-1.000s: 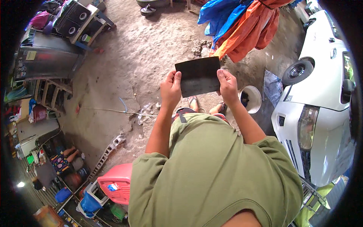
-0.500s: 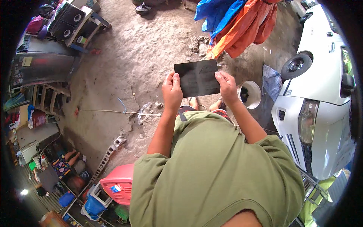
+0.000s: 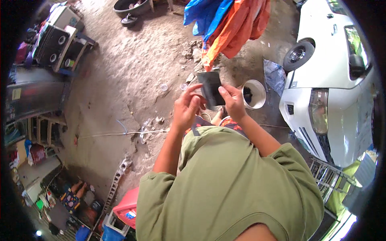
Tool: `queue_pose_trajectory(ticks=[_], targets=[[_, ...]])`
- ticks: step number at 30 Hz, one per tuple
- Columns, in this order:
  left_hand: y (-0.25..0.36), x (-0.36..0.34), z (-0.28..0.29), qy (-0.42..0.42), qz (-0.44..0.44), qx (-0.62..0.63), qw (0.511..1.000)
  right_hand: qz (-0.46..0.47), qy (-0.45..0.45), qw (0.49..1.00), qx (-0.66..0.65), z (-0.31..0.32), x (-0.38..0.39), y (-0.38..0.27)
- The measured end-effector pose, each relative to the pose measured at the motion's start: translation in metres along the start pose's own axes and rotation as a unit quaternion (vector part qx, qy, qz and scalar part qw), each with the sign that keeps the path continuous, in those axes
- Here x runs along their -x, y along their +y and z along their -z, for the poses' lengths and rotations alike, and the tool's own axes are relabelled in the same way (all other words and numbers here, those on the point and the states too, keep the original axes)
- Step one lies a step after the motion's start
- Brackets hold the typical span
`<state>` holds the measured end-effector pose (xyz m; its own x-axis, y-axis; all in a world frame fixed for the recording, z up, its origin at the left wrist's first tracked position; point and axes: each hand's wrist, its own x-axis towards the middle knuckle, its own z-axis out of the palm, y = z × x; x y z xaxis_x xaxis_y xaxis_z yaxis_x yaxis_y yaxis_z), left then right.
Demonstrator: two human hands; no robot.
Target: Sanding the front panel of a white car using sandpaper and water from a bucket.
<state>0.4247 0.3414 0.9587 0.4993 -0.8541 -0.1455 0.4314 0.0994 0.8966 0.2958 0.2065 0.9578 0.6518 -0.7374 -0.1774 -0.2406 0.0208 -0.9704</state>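
A thin, dark, glossy rectangular panel [image 3: 210, 90], tablet-like, is held in front of my body at a slant, so it looks narrow. My right hand [image 3: 234, 103] grips its right edge, thumb lying on the near face. By the left edge, my left hand [image 3: 187, 107] has its fingers apart and partly curled; whether the fingertips touch the panel I cannot tell. Below the panel my feet show in part on the ground. A white bucket [image 3: 260, 94] with something dark inside stands just right of my right hand.
A white vehicle [image 3: 333, 72] stands on the right, with a blue-grey sheet [image 3: 275, 76] by its wheel. Blue and orange tarps [image 3: 237, 32] hang ahead. A pale cord [image 3: 120, 134] crosses the rough ground. A red plastic chair [image 3: 128, 209] is at my lower left.
My left hand has loosened from the panel's left edge and its fingers have spread. The panel has turned and looks narrower, still in my right hand. The whole view has shifted slightly.
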Motion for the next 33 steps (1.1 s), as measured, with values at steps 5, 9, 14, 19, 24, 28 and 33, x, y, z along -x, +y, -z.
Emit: queue_pose_trajectory(ticks=[5,9,14,19,24,28,33], targets=[[0.004,-0.008,-0.044,0.138,-0.118,-0.39,0.903,-0.059,-0.057,0.967,-0.241,0.017,0.007,0.004],[-0.004,-0.016,-0.063,0.18,-0.072,-0.264,0.945,-0.108,-0.049,0.94,-0.319,0.039,0.019,-0.006],[-0.028,-0.024,-0.08,-0.003,0.092,-0.16,0.983,0.199,-0.066,0.975,0.073,0.098,0.035,0.008],[-0.059,-0.033,-0.127,-0.029,0.063,-0.328,0.942,-0.214,-0.103,0.878,-0.415,0.149,0.063,0.027],[-0.087,-0.034,-0.195,-0.112,0.11,-0.339,0.928,-0.158,-0.093,0.979,-0.095,0.205,0.105,0.029],[-0.105,-0.028,-0.232,-0.233,0.288,-0.185,0.91,-0.114,-0.087,0.988,-0.049,0.258,0.141,0.047],[-0.14,-0.032,-0.3,-0.297,0.349,-0.207,0.864,-0.064,0.027,0.996,-0.062,0.329,0.173,0.117]])
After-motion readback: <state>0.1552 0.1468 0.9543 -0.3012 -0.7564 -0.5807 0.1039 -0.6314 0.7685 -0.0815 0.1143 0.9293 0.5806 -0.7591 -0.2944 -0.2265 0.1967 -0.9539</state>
